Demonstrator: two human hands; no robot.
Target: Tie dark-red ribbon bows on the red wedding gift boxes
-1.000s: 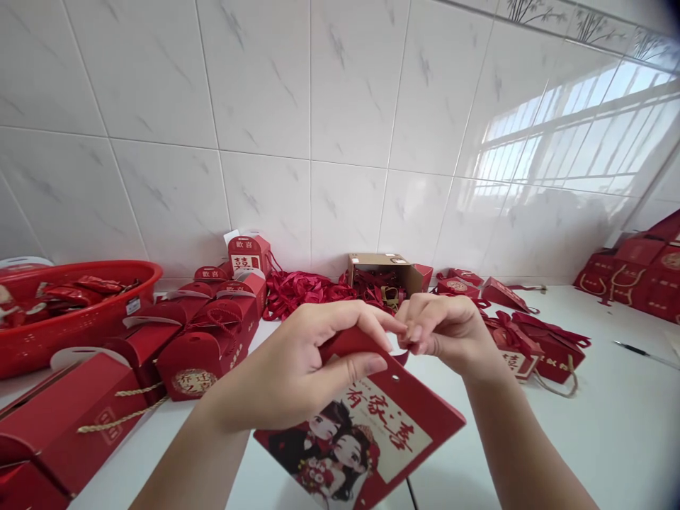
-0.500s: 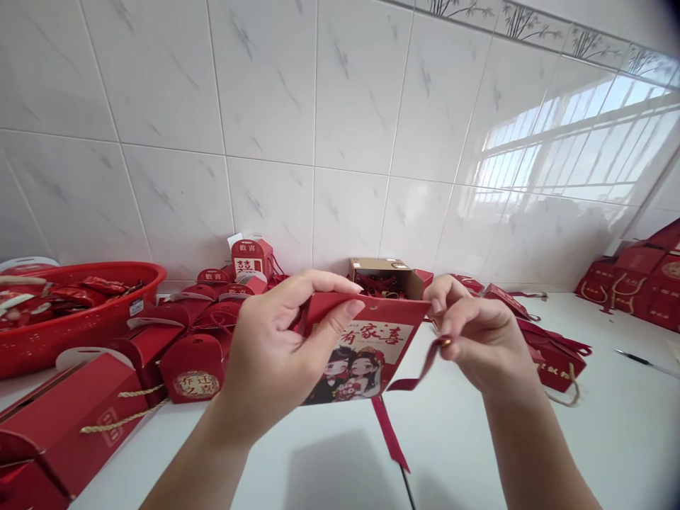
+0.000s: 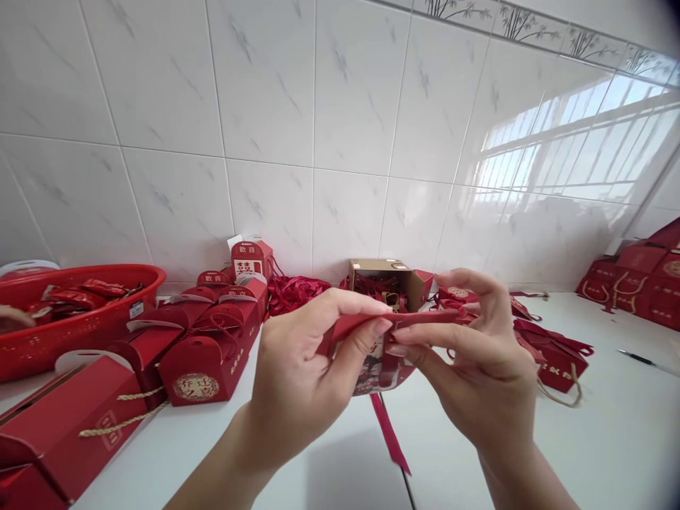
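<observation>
My left hand (image 3: 313,361) is closed on the top edge of a red paper gift bag (image 3: 366,379), thumb in front and fingers behind. Its printed front, with a cartoon couple, is mostly hidden by my hands. My right hand (image 3: 478,361) pinches the end of a dark red ribbon (image 3: 389,367) against the bag's top edge, close to my left thumb. The ribbon droops over the bag's front; its tip is hidden between my fingers. Below the bag, another red ribbon strip (image 3: 390,435) shows against the white table.
Several red gift boxes (image 3: 202,368) crowd the left side, beside a red plastic basket (image 3: 154,280) of packets. At the back, a cardboard box (image 3: 380,265) stands near a heap of red ribbons (image 3: 295,290). A red box (image 3: 557,361) and a pen (image 3: 635,356) lie to the right.
My right hand has moved left with the ribbon, from beside the bag's right corner to its top edge near my left thumb. The bag has turned and shifted slightly right.
</observation>
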